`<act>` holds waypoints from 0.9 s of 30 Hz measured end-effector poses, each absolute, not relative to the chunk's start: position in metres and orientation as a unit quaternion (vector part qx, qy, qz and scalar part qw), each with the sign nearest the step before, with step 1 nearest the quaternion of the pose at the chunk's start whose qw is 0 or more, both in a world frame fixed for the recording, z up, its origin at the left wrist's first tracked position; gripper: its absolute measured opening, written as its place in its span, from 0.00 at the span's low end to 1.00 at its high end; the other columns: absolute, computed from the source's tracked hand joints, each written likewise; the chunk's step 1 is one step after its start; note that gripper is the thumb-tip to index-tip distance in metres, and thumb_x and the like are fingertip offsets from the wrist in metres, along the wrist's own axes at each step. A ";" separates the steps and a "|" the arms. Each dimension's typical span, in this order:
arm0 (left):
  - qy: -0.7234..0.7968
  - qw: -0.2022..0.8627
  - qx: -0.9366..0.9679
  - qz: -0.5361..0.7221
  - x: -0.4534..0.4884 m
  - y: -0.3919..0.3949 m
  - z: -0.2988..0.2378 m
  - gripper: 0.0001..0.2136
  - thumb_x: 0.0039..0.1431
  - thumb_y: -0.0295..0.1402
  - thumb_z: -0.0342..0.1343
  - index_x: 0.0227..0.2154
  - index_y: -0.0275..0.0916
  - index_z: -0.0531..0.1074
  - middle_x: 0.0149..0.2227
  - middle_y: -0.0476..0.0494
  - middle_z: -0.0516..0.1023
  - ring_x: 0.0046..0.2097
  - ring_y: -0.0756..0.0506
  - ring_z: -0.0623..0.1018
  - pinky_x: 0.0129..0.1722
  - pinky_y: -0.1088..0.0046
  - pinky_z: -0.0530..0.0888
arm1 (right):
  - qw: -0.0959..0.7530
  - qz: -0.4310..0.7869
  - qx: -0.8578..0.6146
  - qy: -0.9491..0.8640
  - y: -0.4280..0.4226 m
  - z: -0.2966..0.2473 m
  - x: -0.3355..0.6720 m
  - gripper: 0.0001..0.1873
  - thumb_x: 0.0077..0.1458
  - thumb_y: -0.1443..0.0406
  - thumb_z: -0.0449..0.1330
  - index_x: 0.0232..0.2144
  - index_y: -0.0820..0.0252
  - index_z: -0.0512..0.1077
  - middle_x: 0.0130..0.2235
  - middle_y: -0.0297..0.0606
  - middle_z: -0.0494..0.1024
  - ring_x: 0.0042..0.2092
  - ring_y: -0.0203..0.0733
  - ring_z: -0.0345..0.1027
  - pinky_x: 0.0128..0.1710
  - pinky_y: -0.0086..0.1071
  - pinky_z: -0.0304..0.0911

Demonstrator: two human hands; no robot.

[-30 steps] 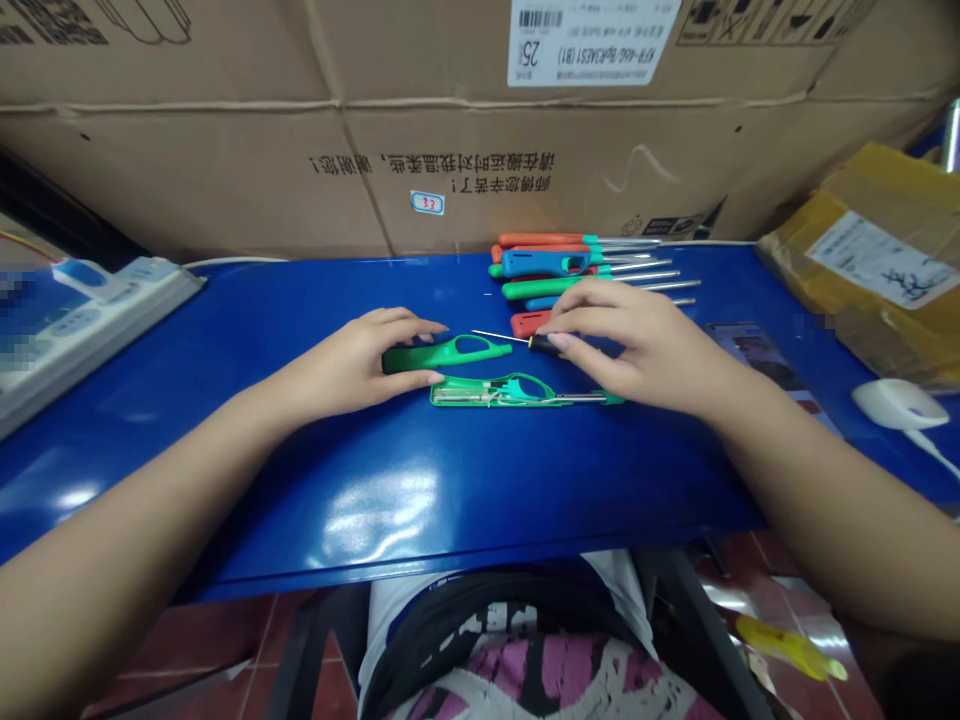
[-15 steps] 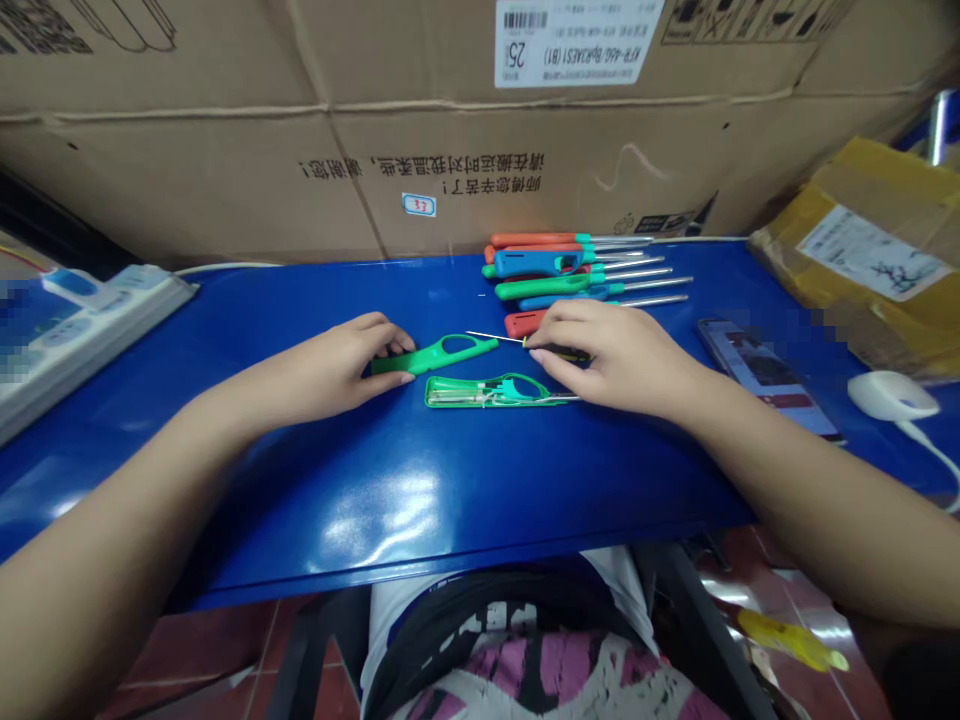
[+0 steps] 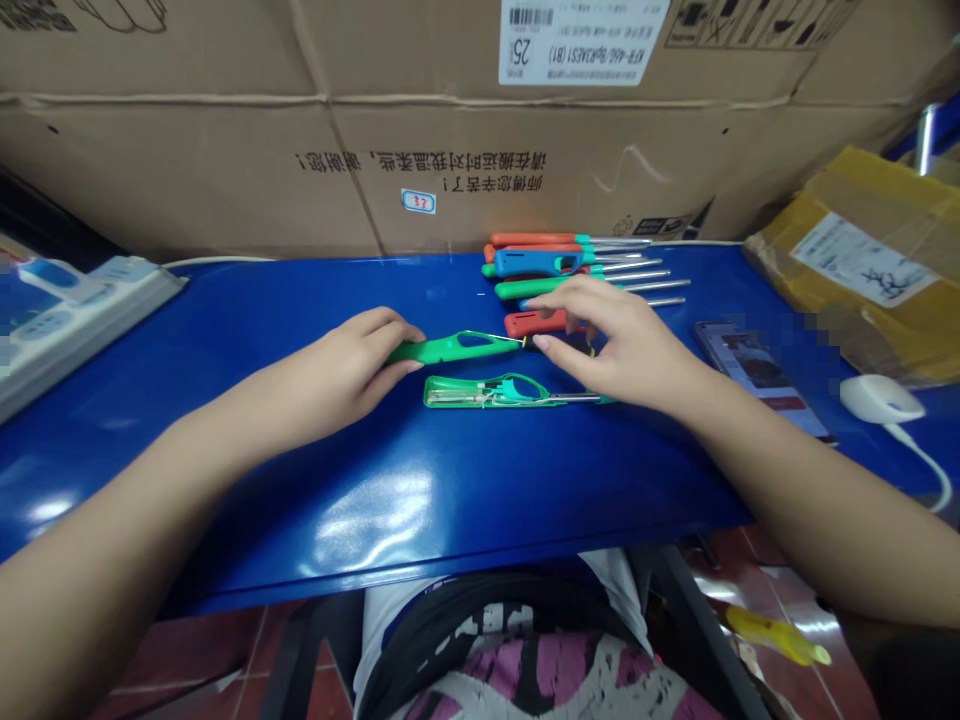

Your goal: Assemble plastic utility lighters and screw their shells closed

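My left hand pinches the wide end of a green lighter shell half, its looped end pointing right. Just in front of it on the blue table lies the other half, an opened gas lighter with its inner parts and metal tube showing. My right hand is over a screwdriver with a dark handle, whose thin shaft points left behind the shell. The right fingers are spread, with the thumb at the handle; whether it touches is unclear.
Several long-tube lighters in orange, blue, green and red are piled behind my right hand. A phone, a white device with a cable and a taped carton lie right. A power strip sits left; a large cardboard box stands behind.
The green shell half has moved right with my left hand, its tip now near the screwdriver handle. My right fingers have loosened from the screwdriver and lifted apart.
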State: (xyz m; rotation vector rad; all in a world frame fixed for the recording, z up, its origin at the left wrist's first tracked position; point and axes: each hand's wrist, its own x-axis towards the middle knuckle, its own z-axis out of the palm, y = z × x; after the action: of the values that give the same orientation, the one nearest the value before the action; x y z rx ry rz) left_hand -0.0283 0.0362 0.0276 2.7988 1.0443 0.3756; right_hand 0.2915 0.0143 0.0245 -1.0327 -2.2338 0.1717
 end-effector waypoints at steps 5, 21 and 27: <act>0.320 0.077 0.928 0.174 -0.020 0.023 0.035 0.15 0.74 0.38 0.48 0.54 0.35 0.70 0.52 0.37 0.73 0.53 0.40 0.76 0.54 0.61 0.76 | 0.259 0.114 -0.386 -0.878 0.014 0.031 0.297 0.20 0.63 0.58 0.63 0.54 0.61 0.77 0.48 0.47 0.81 0.48 0.49 0.76 0.46 0.42 0.71; 0.259 0.172 0.936 0.164 -0.002 0.017 0.008 0.15 0.75 0.36 0.49 0.57 0.35 0.71 0.53 0.37 0.73 0.53 0.43 0.75 0.58 0.67 0.74 | 0.159 0.202 -0.359 -0.897 0.009 0.021 0.291 0.20 0.60 0.57 0.65 0.52 0.60 0.78 0.50 0.46 0.80 0.52 0.51 0.75 0.52 0.43 0.69; 0.263 0.191 0.930 0.169 0.000 0.017 0.006 0.14 0.74 0.36 0.50 0.55 0.36 0.72 0.52 0.38 0.74 0.53 0.43 0.76 0.57 0.65 0.75 | 0.135 0.177 -0.369 -0.902 0.008 0.019 0.288 0.20 0.61 0.57 0.64 0.51 0.62 0.78 0.50 0.47 0.79 0.52 0.52 0.74 0.52 0.44 0.68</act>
State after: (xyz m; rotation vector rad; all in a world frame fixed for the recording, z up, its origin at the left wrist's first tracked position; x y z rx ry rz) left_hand -0.0001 0.0165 0.0058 2.6139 0.7396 0.4739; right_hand 0.2878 0.0081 0.0193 -1.0702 -2.6132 0.5135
